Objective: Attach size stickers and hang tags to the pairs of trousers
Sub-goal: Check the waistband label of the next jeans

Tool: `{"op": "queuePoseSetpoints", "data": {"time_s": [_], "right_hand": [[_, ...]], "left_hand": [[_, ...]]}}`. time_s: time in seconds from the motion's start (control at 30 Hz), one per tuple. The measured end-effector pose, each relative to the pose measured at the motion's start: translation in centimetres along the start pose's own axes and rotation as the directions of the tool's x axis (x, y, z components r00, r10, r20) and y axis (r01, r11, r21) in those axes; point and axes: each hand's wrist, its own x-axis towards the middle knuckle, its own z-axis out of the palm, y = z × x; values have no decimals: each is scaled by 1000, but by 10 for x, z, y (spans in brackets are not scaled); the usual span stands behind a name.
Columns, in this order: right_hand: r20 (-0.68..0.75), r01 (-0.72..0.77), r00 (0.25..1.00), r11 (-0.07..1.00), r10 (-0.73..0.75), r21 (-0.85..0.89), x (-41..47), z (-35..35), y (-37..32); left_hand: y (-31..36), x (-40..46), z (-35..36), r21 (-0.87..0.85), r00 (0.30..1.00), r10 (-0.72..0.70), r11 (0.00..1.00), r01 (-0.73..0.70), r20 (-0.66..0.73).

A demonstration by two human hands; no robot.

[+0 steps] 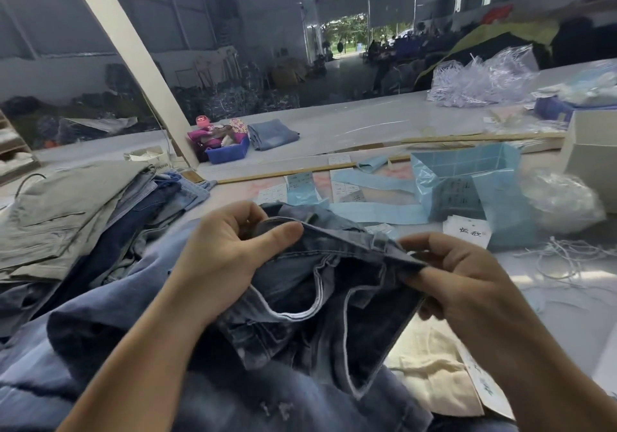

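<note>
Gripping the jeans (320, 291) by the waistband, stretched roughly nine to three o'clock between left hand (227, 251) and right hand (457, 274), both pinched on denim, wrists angled inward; paper tags (347, 191) lie up at twelve to one o'clock, likely nearer the right.

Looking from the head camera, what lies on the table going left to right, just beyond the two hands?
Stack of folded grey and blue trousers → pale blue paper strips → translucent blue plastic bag → crumpled clear plastic bag.
</note>
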Motion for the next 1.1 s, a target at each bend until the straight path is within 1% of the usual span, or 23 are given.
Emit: {"op": "queuePoseSetpoints", "data": {"time_s": [0.07, 0.1, 0.17, 0.33, 0.37, 0.4, 0.47, 0.5, 0.53, 0.57, 0.6, 0.67, 0.7, 0.73, 0.77, 0.8, 0.83, 0.87, 0.9, 0.93, 0.97, 1.0, 1.1], "right_hand": [[36, 56, 998, 997, -58, 51, 4, 3, -7], [51, 57, 997, 995, -61, 79, 6, 7, -6], [58, -8, 998, 988, 0, 153, 8, 15, 2], [110, -282, 956, 954, 271, 102, 1, 26, 35], [92, -305, 951, 947, 296, 98, 0, 25, 39], [59, -312, 950, 946, 307, 90, 0, 23, 42], [-31, -294, 954, 952, 297, 82, 0, 20, 44], [-78, -274, 957, 959, 279, 66, 0, 18, 43], [-123, -247, 961, 968, 249, 29, 0, 18, 43], [-163, -217, 964, 976, 210, -29, -1, 17, 42], [-198, -187, 966, 977, 164, -104, -2, 18, 40], [-245, -126, 968, 947, 53, -294, -9, 20, 35], [-263, -74, 964, 907, -41, -414, -14, 22, 32], [-248, 25, 951, 849, -183, -528, -20, 25, 28], [-172, 155, 928, 761, -330, -630, -27, 28, 25], [-44, 276, 902, 653, -429, -705, -34, 34, 23], [86, 364, 880, 547, -466, -754, -40, 39, 24], [188, 412, 868, 454, -460, -790, -43, 42, 27], [249, 426, 867, 382, -432, -820, -44, 44, 30], [272, 421, 870, 332, -412, -844, -42, 43, 33], [273, 413, 870, 306, -411, -858, -41, 42, 35], [263, 414, 861, 299, -437, -860, -40, 40, 37], [251, 448, 803, 270, -541, -852, -44, 34, 43]], "left_hand": [[2, 0, -7, 172, 989, 130, 978, -118, -64], [2, -2, -8, 254, 979, 181, 955, -152, -95], [-1, -6, -5, 400, 960, 243, 901, -170, -139], [-25, -24, 5, 512, 981, 181, 851, -121, -70], [-27, -26, 6, 502, 984, 169, 856, -123, -47], [-27, -29, 7, 453, 992, 128, 885, -110, -9], [-24, -31, 7, 310, 990, -43, 951, -1, 135], [-22, -31, 7, 239, 971, -116, 969, 63, 211], [-20, -32, 7, 163, 952, -154, 980, 113, 266], [-18, -33, 8, 80, 943, -157, 987, 140, 293], [-14, -34, 9, 6, 947, -142, 989, 146, 288], [-9, -36, 11, -68, 971, -100, 991, 117, 217], [-9, -37, 13, -61, 983, -71, 995, 82, 168], [-8, -39, 15, -42, 992, -32, 998, 37, 122], [-7, -40, 17, -23, 996, 16, 1000, -14, 85], [-5, -41, 19, -5, 995, 69, 998, -68, 68], [-3, -42, 20, 8, 990, 120, 993, -121, 70], [0, -43, 22, 17, 982, 167, 985, -169, 90], [2, -43, 23, 32, 972, 204, 977, -209, 120], [3, -43, 25, 64, 963, 228, 969, -239, 141], [3, -42, 26, 114, 960, 244, 959, -260, 134], [1, -41, 28, 166, 962, 256, 949, -269, 94], [-6, -36, 33, 276, 958, 264, 934, -225, -112]]}}
